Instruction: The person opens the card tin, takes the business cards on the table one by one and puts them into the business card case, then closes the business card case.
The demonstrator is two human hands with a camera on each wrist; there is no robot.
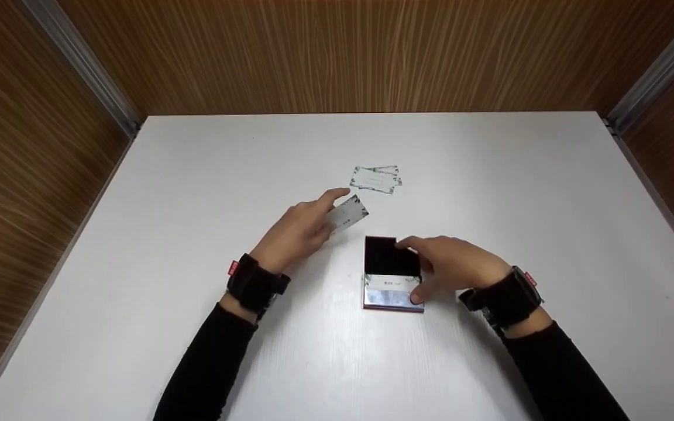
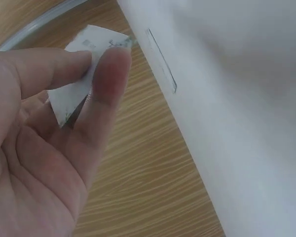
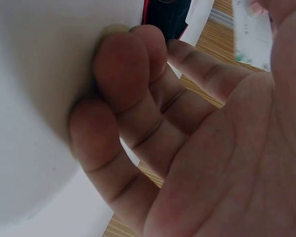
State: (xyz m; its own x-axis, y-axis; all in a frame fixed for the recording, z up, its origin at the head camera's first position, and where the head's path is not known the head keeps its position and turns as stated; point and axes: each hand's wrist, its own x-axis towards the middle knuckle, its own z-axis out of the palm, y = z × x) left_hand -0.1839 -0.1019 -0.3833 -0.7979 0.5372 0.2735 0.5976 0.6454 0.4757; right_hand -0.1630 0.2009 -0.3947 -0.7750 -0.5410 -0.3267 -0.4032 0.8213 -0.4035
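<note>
Head view: the business card could slip if the left hand's one-end pinch loosens; uneven pressure from the right hand could skew the open card case. The hands are apart, the card beyond the case; whether the right grips cannot be told.

Left wrist: fingertips pinch the card.

Right wrist: card beyond the fingers.

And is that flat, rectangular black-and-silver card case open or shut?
Open: the case exposes its black interior, with a white printed card showing inside.
</note>
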